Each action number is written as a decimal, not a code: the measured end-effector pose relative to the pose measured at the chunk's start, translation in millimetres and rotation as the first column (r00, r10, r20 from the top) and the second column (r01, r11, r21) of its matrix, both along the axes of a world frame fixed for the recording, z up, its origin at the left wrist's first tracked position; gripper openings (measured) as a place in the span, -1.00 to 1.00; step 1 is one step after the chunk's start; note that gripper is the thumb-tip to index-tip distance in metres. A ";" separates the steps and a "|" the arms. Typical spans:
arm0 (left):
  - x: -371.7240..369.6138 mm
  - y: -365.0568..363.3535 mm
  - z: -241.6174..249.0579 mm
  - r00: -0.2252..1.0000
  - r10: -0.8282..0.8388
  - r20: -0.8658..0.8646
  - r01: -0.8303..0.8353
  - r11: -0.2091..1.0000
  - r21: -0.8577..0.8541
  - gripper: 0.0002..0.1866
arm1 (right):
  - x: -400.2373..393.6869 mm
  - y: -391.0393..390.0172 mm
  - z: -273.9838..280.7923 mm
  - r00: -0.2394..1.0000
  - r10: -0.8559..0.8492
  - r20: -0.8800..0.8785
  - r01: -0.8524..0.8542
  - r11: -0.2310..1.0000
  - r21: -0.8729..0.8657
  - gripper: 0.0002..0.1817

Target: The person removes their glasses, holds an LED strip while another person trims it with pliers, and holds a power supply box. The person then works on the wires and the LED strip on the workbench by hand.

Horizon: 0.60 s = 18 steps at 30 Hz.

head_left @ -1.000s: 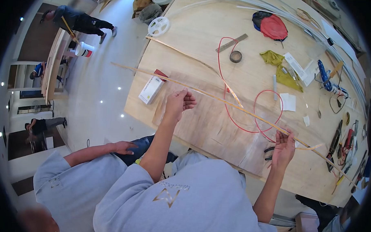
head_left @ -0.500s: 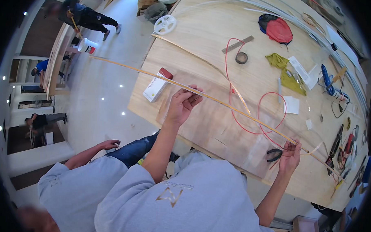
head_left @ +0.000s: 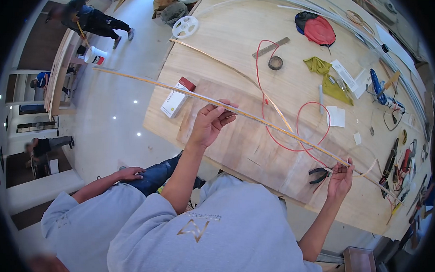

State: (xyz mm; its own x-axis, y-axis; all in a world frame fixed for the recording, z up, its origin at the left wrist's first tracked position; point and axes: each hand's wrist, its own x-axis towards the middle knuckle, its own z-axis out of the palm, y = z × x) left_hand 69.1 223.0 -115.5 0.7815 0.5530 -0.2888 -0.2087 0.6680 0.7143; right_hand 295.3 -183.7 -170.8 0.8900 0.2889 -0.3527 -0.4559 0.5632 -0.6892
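Note:
A long, thin LED strip in a narrow pale channel (head_left: pixel 268 122) stretches slantwise above the bench, its yellow face showing. Near its middle, my left hand (head_left: pixel 209 123) pinches it between thumb and fingers. Farther along toward the right end, my right hand (head_left: pixel 340 180) holds it with curled fingertips. Black-handled pliers (head_left: pixel 317 176) lie just left of my right hand. Beneath the strip, a looped red wire (head_left: pixel 298 117) rests on the plywood bench (head_left: pixel 221 21). A copper-coloured strip (head_left: pixel 234 73) lies behind it, and a red-and-white box (head_left: pixel 174 103) sits to the left of my left hand.
A white reel (head_left: pixel 185 27), a tape roll (head_left: pixel 275 63), a green cloth (head_left: pixel 341 90) and a blue caulking gun (head_left: pixel 379 89) lie on the bench. Close at my left sits a co-worker (head_left: pixel 99 218). Another person (head_left: pixel 94 16) stands across the floor beside a white bucket (head_left: pixel 94 56).
The view has shifted slightly, so the bench appears a little farther left. Both hands keep hold of the LED strip, which has turned a little. The co-worker's hand has come down onto their leg.

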 end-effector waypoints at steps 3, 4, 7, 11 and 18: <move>0.1 -0.9 2.3 1.000 -0.011 0.004 0.011 1.000 0.003 -0.72 | 0.3 -0.3 2.5 1.000 -0.008 -0.002 0.009 1.000 0.008 -0.61; 0.2 -1.3 3.3 1.000 -0.015 0.015 0.015 1.000 0.000 -0.73 | 0.5 0.1 4.1 1.000 -0.013 -0.004 0.013 1.000 0.009 -0.61; 1.0 -2.5 5.5 0.999 -0.023 0.039 0.023 1.000 -0.003 -0.74 | 1.5 2.5 7.9 0.999 -0.033 -0.013 0.033 0.999 0.022 -0.61; 2.3 -3.2 8.1 0.999 -0.027 0.040 0.026 0.999 0.023 -0.75 | 3.2 1.7 10.4 1.000 0.011 0.004 -0.011 0.998 0.061 -0.61; 4.4 -3.4 7.4 0.999 -0.020 0.026 0.019 0.999 0.032 -0.76 | 5.9 4.7 10.0 0.999 -0.046 -0.026 0.045 0.999 -0.017 -0.62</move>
State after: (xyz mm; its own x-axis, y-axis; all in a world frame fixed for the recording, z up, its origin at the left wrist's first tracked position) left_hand 73.5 219.6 -108.1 0.7992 0.5464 -0.2504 -0.2149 0.6489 0.7299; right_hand 301.2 -179.0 -160.8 0.8924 0.2423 -0.3807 -0.4483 0.5729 -0.6862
